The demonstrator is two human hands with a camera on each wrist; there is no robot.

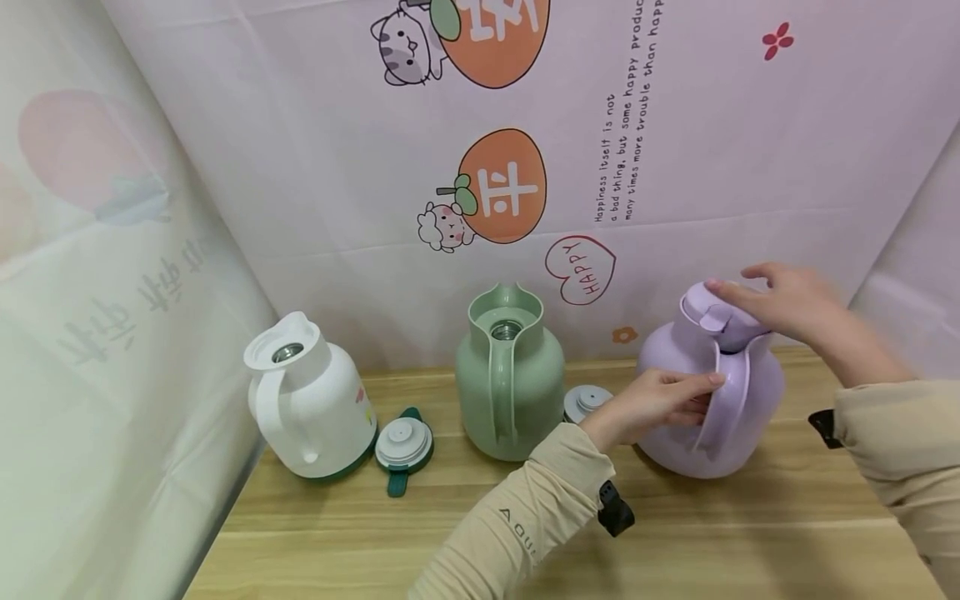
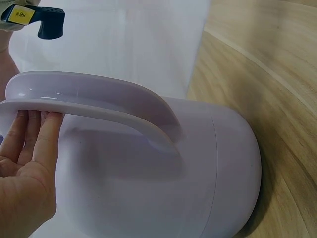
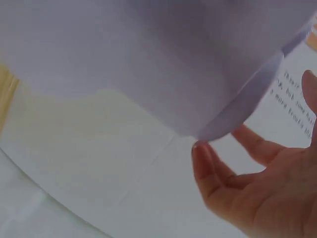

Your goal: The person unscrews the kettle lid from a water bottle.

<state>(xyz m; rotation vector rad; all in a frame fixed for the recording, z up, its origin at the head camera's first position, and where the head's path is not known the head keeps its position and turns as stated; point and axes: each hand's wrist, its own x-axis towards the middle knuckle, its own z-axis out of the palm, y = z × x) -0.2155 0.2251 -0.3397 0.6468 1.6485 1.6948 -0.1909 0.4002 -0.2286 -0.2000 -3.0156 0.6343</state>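
A lavender vacuum jug stands upright at the right of the table. My left hand holds its handle, fingers hooked into the gap behind it and thumb on the outside. At the top, my right hand grips the lavender lid by its rim. The lid sits tilted in the jug's mouth, with a dark gap showing beneath its near side. In the right wrist view, curved fingers meet the edge of a lavender rim.
A green jug and a white jug stand lidless to the left. Beside the white one lies a grey and dark green lid. Another grey lid lies behind my left forearm. A printed cloth hangs behind the table.
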